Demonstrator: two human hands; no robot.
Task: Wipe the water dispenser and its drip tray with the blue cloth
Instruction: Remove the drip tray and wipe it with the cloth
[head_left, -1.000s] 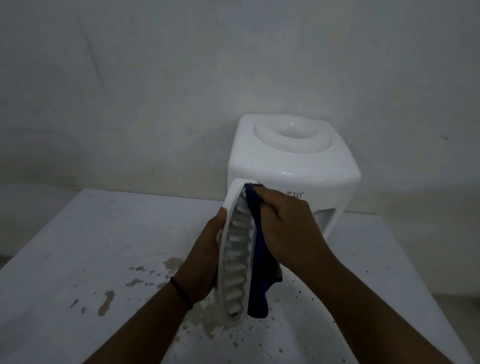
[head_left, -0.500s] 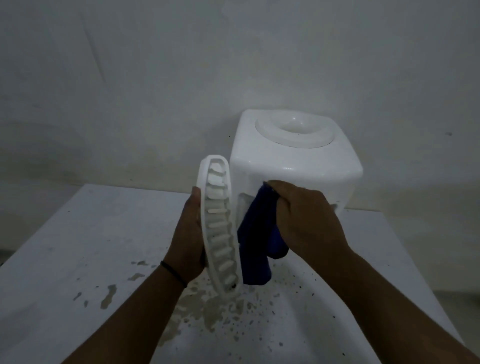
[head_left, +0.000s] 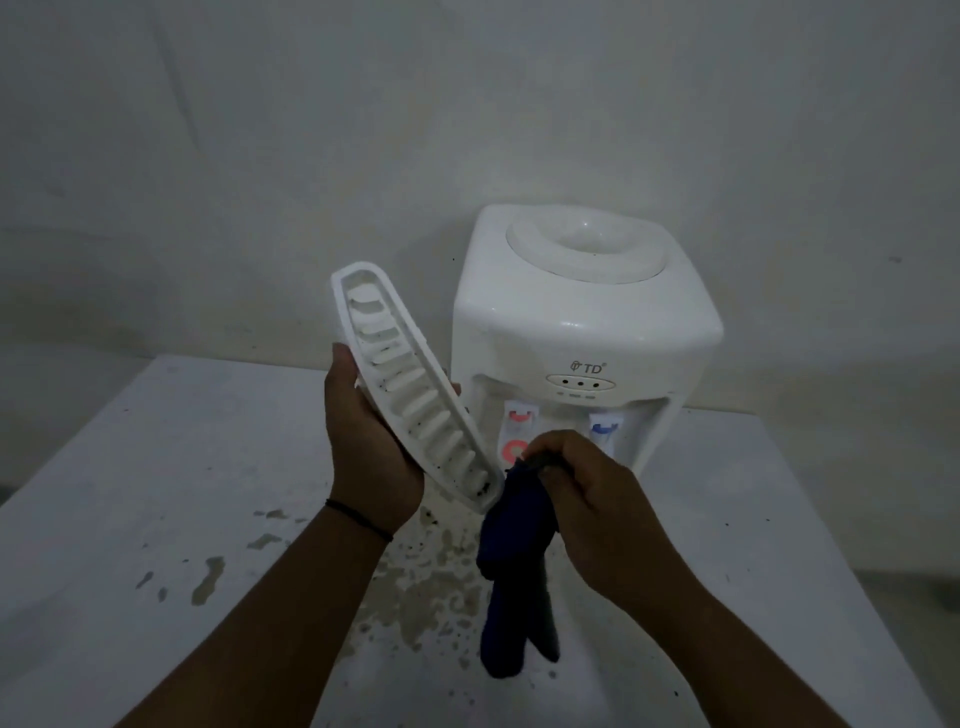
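A white tabletop water dispenser (head_left: 582, 322) stands at the back of the table, its red and blue taps showing. My left hand (head_left: 363, 447) grips the white slotted drip tray (head_left: 410, 384) from behind and holds it tilted in the air, left of the dispenser, grille side facing me with dark specks in its slots. My right hand (head_left: 587, 499) pinches the top of the blue cloth (head_left: 514, 566), which hangs limp below the tray's lower end, in front of the taps. Cloth and tray are apart.
The white table (head_left: 156, 467) carries brownish wet patches and dark specks (head_left: 415, 582) under my hands and to the left. A plain pale wall stands close behind the dispenser. The table's right edge runs near my right forearm.
My left hand swung the tray up and leftward, tilting its top away from the dispenser. My right hand drew the cloth off the tray and lowered it, uncovering the taps.
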